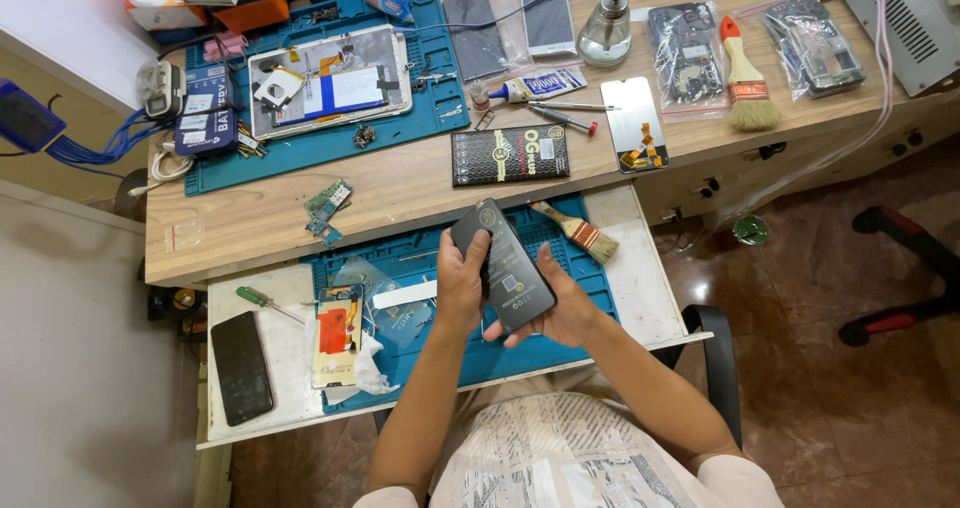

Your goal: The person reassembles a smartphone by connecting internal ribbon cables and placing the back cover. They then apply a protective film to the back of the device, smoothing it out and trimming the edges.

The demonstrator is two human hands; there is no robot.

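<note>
While you sat at the blue work mat [560,353], your left hand [462,288] and right hand [565,308] both gripped the black phone [503,266], fingers closed around it.

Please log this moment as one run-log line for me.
left hand: grips black phone | right hand: supports it | under: blue mat | nearby: brush

floor [830,398]: glossy reddish-brown tiles | counter [400,183]: light wood, white pull-out shelf [640,268] below | wall [60,368]: pale grey, left | chair armrest [715,353]: black | light: bright, even
</note>
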